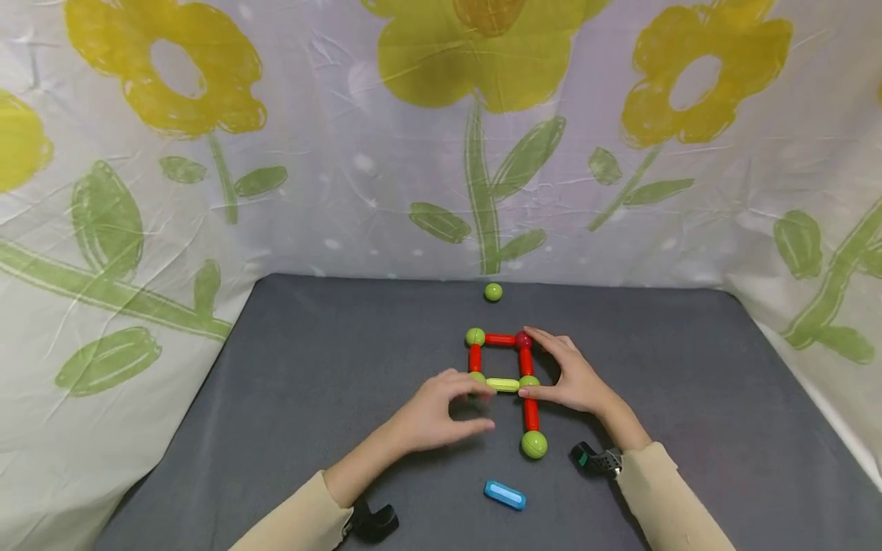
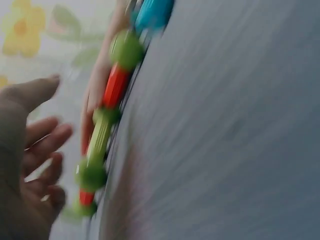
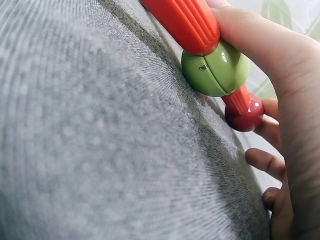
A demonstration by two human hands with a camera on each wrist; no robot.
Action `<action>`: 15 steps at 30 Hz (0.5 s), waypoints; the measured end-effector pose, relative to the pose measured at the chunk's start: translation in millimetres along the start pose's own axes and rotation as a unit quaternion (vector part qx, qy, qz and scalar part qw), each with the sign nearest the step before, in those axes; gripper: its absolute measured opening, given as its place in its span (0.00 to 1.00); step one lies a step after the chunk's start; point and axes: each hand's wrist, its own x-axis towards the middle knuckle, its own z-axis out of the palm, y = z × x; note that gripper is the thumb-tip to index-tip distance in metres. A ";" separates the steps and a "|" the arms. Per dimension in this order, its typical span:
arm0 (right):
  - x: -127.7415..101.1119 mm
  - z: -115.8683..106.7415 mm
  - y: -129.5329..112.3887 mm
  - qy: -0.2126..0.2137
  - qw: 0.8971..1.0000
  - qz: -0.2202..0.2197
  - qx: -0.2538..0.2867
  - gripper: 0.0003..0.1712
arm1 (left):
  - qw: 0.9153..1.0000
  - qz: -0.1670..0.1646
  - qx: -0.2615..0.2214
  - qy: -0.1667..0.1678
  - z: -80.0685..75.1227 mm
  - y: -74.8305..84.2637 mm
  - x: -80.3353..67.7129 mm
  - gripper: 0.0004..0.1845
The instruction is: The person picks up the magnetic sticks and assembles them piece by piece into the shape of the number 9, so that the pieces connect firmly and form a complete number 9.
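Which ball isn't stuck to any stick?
The small green ball alone near the flowered curtain. Every other ball joins a red or yellow-green stick in the frame.

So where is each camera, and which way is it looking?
Head: sits up high on the person, looking forward and down at the grey table and the stick-and-ball frame; both hands and sleeves show.
Left wrist: low beside the left hand, looking along the frame; blurred.
Right wrist: low against the table, looking at a green ball touched by the right hand.
Shared: the red sticks and green balls show in all three views.
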 end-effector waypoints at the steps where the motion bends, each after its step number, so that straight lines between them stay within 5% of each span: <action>1: -0.1 -0.2 0.2 0.000 1.000 -0.001 -0.002 0.58 | 1.000 0.007 -0.001 -0.030 3.7 5.1 -6.7 0.23; 4: 0.0 -0.8 0.8 -0.003 1.000 -0.002 -0.004 0.59 | 0.993 0.023 -0.007 -0.119 15.2 15.2 -22.6 0.18; 7: -0.3 -0.6 0.8 -0.004 1.000 -0.001 -0.003 0.59 | 0.986 0.044 0.004 -0.163 24.2 20.6 -30.9 0.16; 15: -0.5 -0.1 -0.3 -0.006 1.000 0.007 -0.008 0.59 | 0.988 0.061 0.020 -0.140 29.3 20.3 -33.3 0.10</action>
